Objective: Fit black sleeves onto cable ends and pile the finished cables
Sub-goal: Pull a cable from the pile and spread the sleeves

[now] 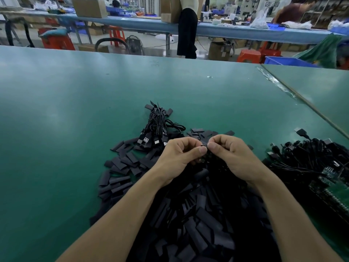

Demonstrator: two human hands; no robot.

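So that sleeves (pixel 122 163) can slide on, the left hand (pixel 179 154) and right hand (pixel 232 154) both pinch one cable end (pixel 204 146) mid-frame.

left hand (pixel 180 154): curled, pinching black part (pixel 204 145) | right hand (pixel 231 154): curled, pinching same part

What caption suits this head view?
Left hand and right hand pinch a black cable end over loose flat black sleeves.

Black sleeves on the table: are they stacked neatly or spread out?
Spread out: the black sleeves lie jumbled in a loose heap.
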